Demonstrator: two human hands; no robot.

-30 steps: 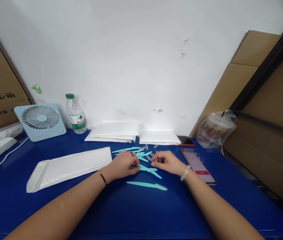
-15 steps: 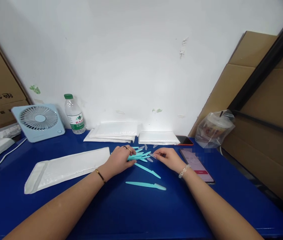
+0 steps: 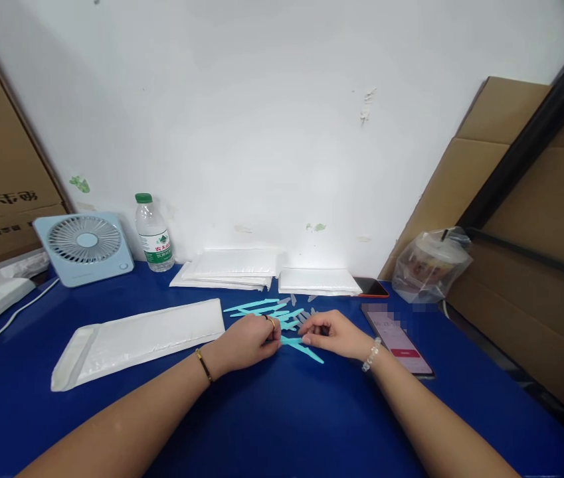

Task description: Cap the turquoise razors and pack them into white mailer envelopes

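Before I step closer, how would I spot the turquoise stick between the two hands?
Start at the blue table, where the left hand and right hand nearly meet. Find the turquoise stick there; unlike the other turquoise sticks nearby, it spans the gap between the hands.

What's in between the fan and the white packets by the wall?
In the head view, a green-capped bottle stands between the blue fan and the white packets.

Fan beside bottle; bagged cup near cardboard.
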